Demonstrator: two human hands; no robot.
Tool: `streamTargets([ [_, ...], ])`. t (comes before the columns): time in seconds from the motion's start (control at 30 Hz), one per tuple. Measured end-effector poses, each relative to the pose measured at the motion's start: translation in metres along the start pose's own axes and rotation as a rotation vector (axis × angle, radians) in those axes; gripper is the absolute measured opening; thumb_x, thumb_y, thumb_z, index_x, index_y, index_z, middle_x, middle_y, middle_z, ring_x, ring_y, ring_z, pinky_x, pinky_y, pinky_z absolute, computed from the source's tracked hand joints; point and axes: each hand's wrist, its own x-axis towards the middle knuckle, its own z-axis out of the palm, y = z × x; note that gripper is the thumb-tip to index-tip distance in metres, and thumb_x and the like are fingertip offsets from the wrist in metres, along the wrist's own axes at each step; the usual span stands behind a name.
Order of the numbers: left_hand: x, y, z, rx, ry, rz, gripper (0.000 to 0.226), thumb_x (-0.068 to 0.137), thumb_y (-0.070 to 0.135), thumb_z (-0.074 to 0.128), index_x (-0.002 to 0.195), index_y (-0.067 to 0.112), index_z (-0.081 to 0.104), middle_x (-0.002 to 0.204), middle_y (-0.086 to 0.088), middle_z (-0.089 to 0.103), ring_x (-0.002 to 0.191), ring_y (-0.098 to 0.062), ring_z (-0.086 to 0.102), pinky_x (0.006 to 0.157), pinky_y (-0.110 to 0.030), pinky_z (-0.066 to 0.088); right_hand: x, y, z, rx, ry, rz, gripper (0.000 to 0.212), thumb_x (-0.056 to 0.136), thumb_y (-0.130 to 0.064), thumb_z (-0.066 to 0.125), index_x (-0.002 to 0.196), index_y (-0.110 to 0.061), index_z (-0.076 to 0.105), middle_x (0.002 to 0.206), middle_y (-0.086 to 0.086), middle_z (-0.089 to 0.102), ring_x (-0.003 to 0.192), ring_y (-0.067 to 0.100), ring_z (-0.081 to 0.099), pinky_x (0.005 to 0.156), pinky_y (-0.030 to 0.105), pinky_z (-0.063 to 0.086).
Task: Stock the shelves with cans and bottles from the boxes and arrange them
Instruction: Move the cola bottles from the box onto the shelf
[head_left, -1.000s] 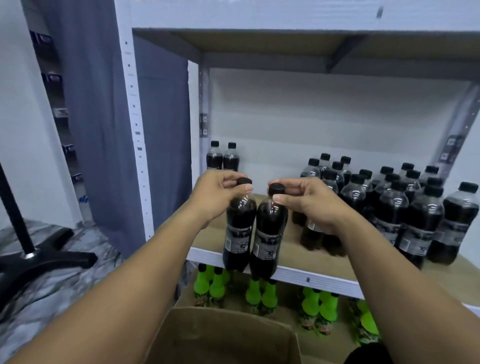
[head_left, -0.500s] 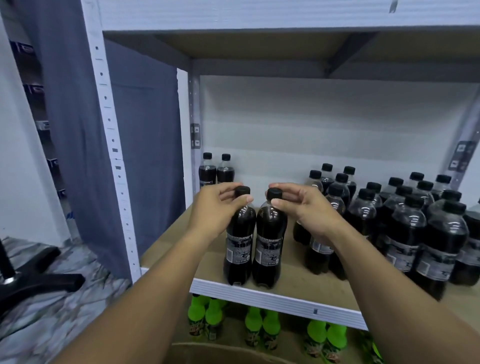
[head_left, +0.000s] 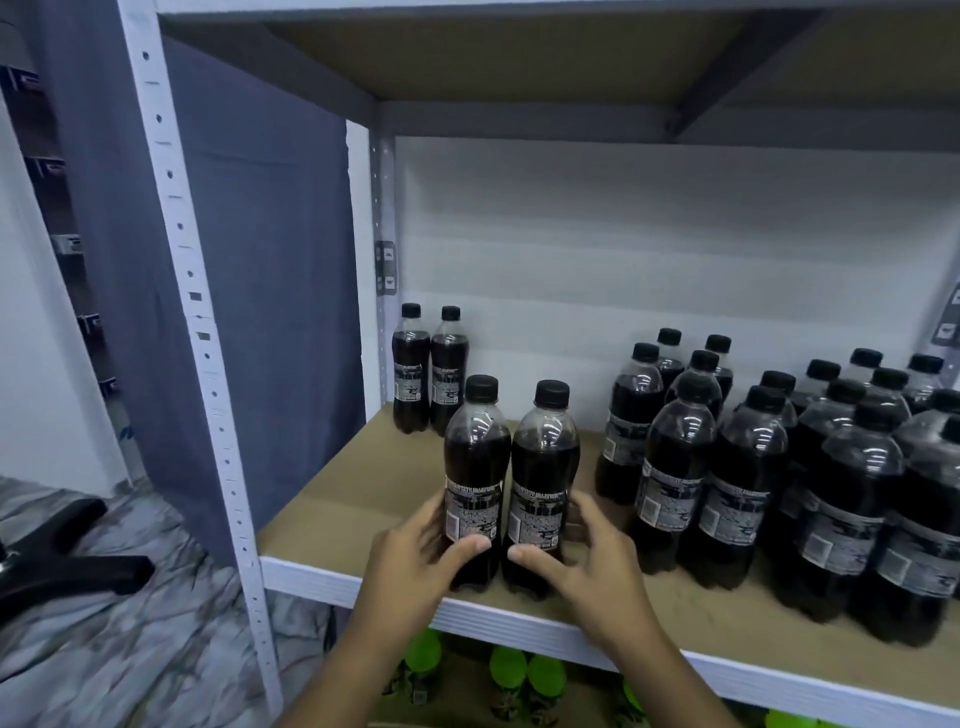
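Two dark cola bottles with black caps stand upright side by side near the front edge of the brown shelf board (head_left: 332, 504). My left hand (head_left: 415, 561) wraps round the lower part of the left bottle (head_left: 475, 467). My right hand (head_left: 587, 561) wraps round the lower part of the right bottle (head_left: 545, 467). Both bottles rest on the shelf and nearly touch each other.
Two more cola bottles (head_left: 430, 369) stand at the back left corner. A crowd of several cola bottles (head_left: 779, 467) fills the shelf's right side. Green-capped bottles (head_left: 519, 670) stand on the lower shelf. A white upright post (head_left: 208, 364) frames the left; a black stand base (head_left: 67, 556) lies on the floor.
My hands have slid from the bottle caps down to the lower bodies. The two bottles now stand on the shelf board, and the view has moved closer.
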Motion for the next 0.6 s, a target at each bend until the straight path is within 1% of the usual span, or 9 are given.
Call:
streamTargets([
  [0.1, 0.018, -0.010, -0.003, 0.004, 0.006, -0.006, 0.058, 0.089, 0.010, 0.078, 0.140, 0.027, 0.057, 0.120, 0.023, 0.072, 0.118, 0.000, 0.066, 0.099, -0.020, 0.052, 0.023, 0.008, 0.010, 0.005, 0.004, -0.019, 0.067, 0.067, -0.034, 0.093, 0.126, -0.034, 0.061, 0.109, -0.023, 0.073, 0.100, -0.008, 0.067, 0.089, 0.021, 0.056],
  [0.2, 0.039, -0.020, -0.009, 0.026, 0.024, -0.014, 0.050, 0.090, 0.010, 0.077, 0.134, 0.028, 0.060, 0.117, 0.024, 0.073, 0.115, 0.002, 0.066, 0.096, -0.017, 0.052, 0.051, 0.018, 0.027, -0.014, -0.002, -0.047, 0.065, 0.069, -0.030, 0.092, 0.125, -0.040, 0.059, 0.106, -0.025, 0.071, 0.098, -0.011, 0.065, 0.084, 0.008, 0.050],
  [0.23, 0.046, -0.024, -0.011, 0.036, 0.030, -0.018, 0.045, 0.091, 0.011, 0.076, 0.131, 0.026, 0.063, 0.115, 0.024, 0.073, 0.113, 0.002, 0.067, 0.095, -0.017, 0.053, 0.062, 0.022, 0.033, 0.001, -0.012, -0.042, 0.065, 0.070, -0.028, 0.091, 0.126, -0.039, 0.058, 0.107, -0.024, 0.071, 0.100, -0.010, 0.066, 0.083, 0.009, 0.050],
  [0.3, 0.063, -0.032, -0.016, 0.061, 0.039, -0.026, 0.038, 0.092, 0.013, 0.075, 0.128, 0.020, 0.066, 0.113, 0.021, 0.075, 0.112, 0.000, 0.068, 0.096, -0.020, 0.054, 0.083, 0.031, 0.048, 0.048, -0.028, -0.017, 0.067, 0.072, -0.023, 0.090, 0.130, -0.035, 0.058, 0.112, -0.020, 0.071, 0.103, -0.006, 0.066, 0.088, 0.016, 0.053],
  [0.37, 0.081, -0.041, -0.020, 0.103, 0.057, -0.017, 0.036, 0.093, 0.016, 0.075, 0.127, 0.021, 0.067, 0.113, 0.019, 0.076, 0.110, 0.000, 0.069, 0.098, -0.024, 0.054, 0.105, 0.040, 0.061, 0.059, -0.016, -0.011, 0.069, 0.071, -0.025, 0.090, 0.132, -0.034, 0.058, 0.113, -0.021, 0.071, 0.103, -0.006, 0.066, 0.091, 0.022, 0.053],
  [0.43, 0.098, -0.050, -0.023, 0.145, 0.071, -0.006, 0.034, 0.093, 0.020, 0.075, 0.126, 0.025, 0.068, 0.110, 0.022, 0.075, 0.108, 0.003, 0.069, 0.096, -0.022, 0.054, 0.125, 0.046, 0.072, 0.050, -0.019, -0.006, 0.066, 0.071, -0.026, 0.089, 0.129, -0.035, 0.058, 0.107, -0.025, 0.069, 0.099, -0.011, 0.065, 0.090, 0.022, 0.054],
  [0.5, 0.113, -0.059, -0.026, 0.169, 0.087, 0.012, 0.035, 0.094, 0.020, 0.074, 0.128, 0.026, 0.067, 0.110, 0.024, 0.075, 0.108, 0.005, 0.068, 0.094, -0.016, 0.052, 0.142, 0.050, 0.081, 0.045, -0.021, -0.018, 0.062, 0.072, -0.026, 0.089, 0.125, -0.037, 0.058, 0.103, -0.026, 0.068, 0.096, -0.013, 0.064, 0.089, 0.021, 0.055],
  [0.53, 0.120, -0.064, -0.027, 0.176, 0.093, 0.026, 0.036, 0.095, 0.020, 0.073, 0.130, 0.027, 0.066, 0.111, 0.024, 0.074, 0.108, 0.006, 0.067, 0.093, -0.014, 0.051, 0.149, 0.052, 0.085, 0.043, -0.020, -0.035, 0.060, 0.073, -0.026, 0.088, 0.125, -0.036, 0.059, 0.105, -0.025, 0.069, 0.097, -0.012, 0.064, 0.089, 0.021, 0.055],
  [0.6, 0.134, -0.072, -0.030, 0.203, 0.095, 0.039, 0.039, 0.095, 0.022, 0.073, 0.132, 0.029, 0.065, 0.114, 0.024, 0.074, 0.110, 0.005, 0.067, 0.094, -0.014, 0.051, 0.163, 0.057, 0.092, 0.045, -0.017, -0.072, 0.061, 0.074, -0.027, 0.088, 0.128, -0.031, 0.060, 0.110, -0.021, 0.071, 0.101, -0.007, 0.066, 0.090, 0.022, 0.055],
])
